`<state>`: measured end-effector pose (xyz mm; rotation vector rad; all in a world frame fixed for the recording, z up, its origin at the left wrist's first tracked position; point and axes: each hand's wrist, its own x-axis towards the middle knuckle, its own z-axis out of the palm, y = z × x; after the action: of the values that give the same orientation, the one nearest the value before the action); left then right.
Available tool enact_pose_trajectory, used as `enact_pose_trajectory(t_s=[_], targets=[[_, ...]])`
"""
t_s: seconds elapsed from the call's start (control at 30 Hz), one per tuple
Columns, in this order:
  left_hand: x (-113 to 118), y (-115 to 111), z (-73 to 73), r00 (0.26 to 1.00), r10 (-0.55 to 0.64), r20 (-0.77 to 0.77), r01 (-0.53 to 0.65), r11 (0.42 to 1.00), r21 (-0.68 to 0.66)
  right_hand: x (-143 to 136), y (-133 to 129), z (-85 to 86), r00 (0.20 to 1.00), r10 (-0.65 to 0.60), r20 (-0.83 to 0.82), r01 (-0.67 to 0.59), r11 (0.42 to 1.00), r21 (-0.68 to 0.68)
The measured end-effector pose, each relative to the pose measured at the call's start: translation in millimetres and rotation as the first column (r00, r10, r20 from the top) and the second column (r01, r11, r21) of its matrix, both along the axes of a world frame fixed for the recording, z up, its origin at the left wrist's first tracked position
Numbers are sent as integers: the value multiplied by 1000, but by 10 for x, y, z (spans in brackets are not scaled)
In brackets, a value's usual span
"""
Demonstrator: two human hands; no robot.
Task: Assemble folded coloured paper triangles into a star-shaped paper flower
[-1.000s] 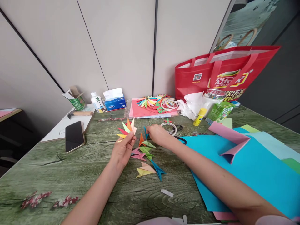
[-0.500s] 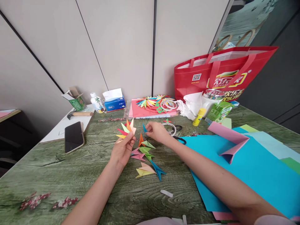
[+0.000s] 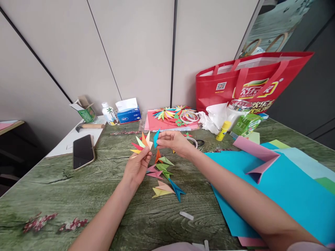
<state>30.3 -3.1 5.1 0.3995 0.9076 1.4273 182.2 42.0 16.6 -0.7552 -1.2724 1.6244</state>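
Note:
Between thumb and fingers, my left hand [image 3: 138,165] grips a fan of folded paper pieces [image 3: 142,141] in yellow, red, pale green, orange and peach. Just to its right, my right hand [image 3: 174,142] pinches a folded blue paper piece [image 3: 156,138], its tip upward. The blue piece is close to the fan; a small gap shows between them. Below the hands several loose folded pieces lie on the table: an orange one [image 3: 157,156], green ones [image 3: 163,169], pink ones [image 3: 156,174], a yellow one [image 3: 159,192] and a dark blue one [image 3: 177,190].
Blue paper sheets [image 3: 251,181] and a folded pink strip [image 3: 258,155] lie right. Behind stand a glue stick [image 3: 223,131], a red bag [image 3: 217,94] and finished paper stars [image 3: 164,113]. A phone [image 3: 83,152], hammer [image 3: 90,126], bottle [image 3: 110,114] and tissue pack [image 3: 128,114] are left.
My right hand has moved slightly left and up with the blue piece, bringing it closer to the fan. My left hand holds the fan almost still.

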Motion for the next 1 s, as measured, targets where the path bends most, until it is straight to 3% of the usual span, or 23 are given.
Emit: enact_pose_trajectory(t_s=[0.53,0.8,1.0], targets=[[14,-11,7,1000,-23,-1,23,1000,3,-55,-51,29,1000,-10,-24,10,1000,10],[-1,-16,0,1000,-11,5,10,1000,12,-94,-63,-14,983,-171,-63,175,981,83],[2,-13,23,1000,8,8,-8,1000,13,-79,-81,25,975,-138,172,88,959,270]])
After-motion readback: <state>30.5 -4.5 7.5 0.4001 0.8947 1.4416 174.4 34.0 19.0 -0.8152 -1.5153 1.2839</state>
